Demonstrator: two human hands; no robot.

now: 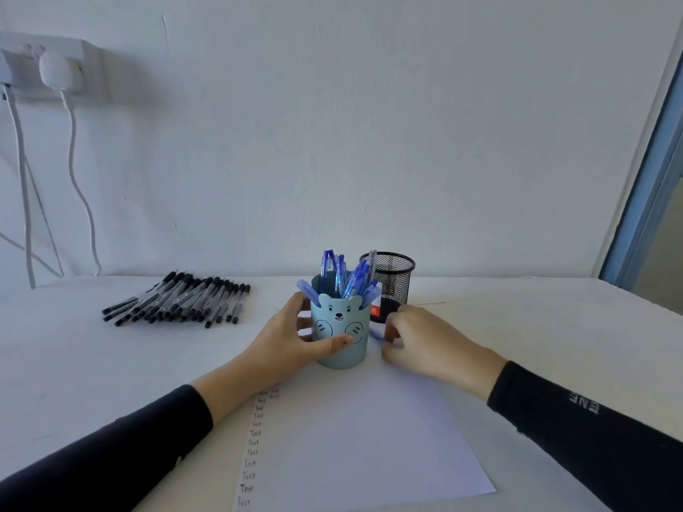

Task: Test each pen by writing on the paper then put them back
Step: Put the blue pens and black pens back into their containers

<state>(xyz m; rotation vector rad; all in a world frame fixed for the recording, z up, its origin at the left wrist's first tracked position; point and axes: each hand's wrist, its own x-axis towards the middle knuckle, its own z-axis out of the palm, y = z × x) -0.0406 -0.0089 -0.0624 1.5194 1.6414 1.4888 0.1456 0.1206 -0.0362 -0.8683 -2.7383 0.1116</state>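
Two long black sleeves, snug fit, cuffs ending at the wrists. Left sleeve (pixel 111 448): plain black, slight creasing near the cuff. Right sleeve (pixel 610 448): pale block lettering (pixel 584 402) on the forearm, upside down to the head cam, looks like "ENE". Left hand (pixel 292 338) and right hand (pixel 432 345) are bare.

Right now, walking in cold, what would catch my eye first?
A teal bear-face pen cup stuffed with blue pens stands at centre, gripped by the left hand, while the right hand pinches a blue pen beside it. A row of black pens lies far left, and the paper in front carries a column of "Test".
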